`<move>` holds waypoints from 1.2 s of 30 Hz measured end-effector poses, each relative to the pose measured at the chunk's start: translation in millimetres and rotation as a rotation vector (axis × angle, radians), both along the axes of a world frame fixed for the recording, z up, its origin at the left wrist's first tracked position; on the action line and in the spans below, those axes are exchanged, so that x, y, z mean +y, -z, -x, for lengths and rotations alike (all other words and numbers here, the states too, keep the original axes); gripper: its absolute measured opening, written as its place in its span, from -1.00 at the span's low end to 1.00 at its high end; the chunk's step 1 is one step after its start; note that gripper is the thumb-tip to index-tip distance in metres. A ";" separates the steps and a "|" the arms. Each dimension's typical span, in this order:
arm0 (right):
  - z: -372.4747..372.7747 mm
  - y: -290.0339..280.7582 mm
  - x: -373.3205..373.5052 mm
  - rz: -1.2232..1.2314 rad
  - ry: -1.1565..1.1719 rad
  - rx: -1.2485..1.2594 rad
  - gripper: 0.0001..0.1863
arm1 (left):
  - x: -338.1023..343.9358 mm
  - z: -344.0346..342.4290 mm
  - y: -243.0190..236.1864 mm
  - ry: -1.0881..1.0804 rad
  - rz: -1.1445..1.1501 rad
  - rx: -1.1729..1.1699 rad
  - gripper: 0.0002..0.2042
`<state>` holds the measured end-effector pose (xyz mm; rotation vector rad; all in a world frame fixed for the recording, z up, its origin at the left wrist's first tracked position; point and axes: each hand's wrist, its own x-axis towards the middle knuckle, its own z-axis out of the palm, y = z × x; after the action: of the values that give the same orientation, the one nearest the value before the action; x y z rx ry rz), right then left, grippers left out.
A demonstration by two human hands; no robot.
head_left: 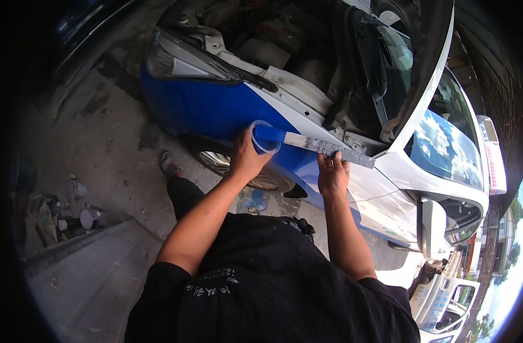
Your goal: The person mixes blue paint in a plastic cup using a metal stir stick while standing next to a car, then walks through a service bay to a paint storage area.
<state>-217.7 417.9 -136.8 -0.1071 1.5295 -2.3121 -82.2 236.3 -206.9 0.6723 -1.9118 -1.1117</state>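
Concrete floor borders a blue-and-white car. Before it, left hand grips a clear cup; right hand pinches a stick, blue end at the cup. Tilting the cup could cause spillage; a loose pinch could drop the stick.

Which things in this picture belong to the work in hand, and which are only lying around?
In use:
Clear cup, in the left hand
Flat stick, in the right hand
Probably the blue-and-white car in front

Seemingly just lying about:
White containers on the floor, at left
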 end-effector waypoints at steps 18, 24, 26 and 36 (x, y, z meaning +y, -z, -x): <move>-32.4 37.3 56.2 0.044 0.078 -0.084 -0.76 | 40.2 -13.2 35.4 0.116 -0.050 -0.050 -0.24; -41.5 61.2 68.8 0.077 0.059 -0.120 -0.75 | 46.6 -23.9 55.6 0.147 -0.083 -0.110 -0.23; -43.9 67.6 70.0 0.090 0.047 -0.138 -0.74 | 47.2 -28.6 63.1 0.153 -0.088 -0.113 -0.23; -57.2 82.3 72.2 0.122 0.050 -0.260 -0.69 | 46.6 -39.0 83.9 0.163 -0.116 -0.153 -0.23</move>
<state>-160.5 490.1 -219.1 0.1957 1.2776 -2.3490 -43.2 282.9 -290.8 0.6916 -2.0743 -1.3138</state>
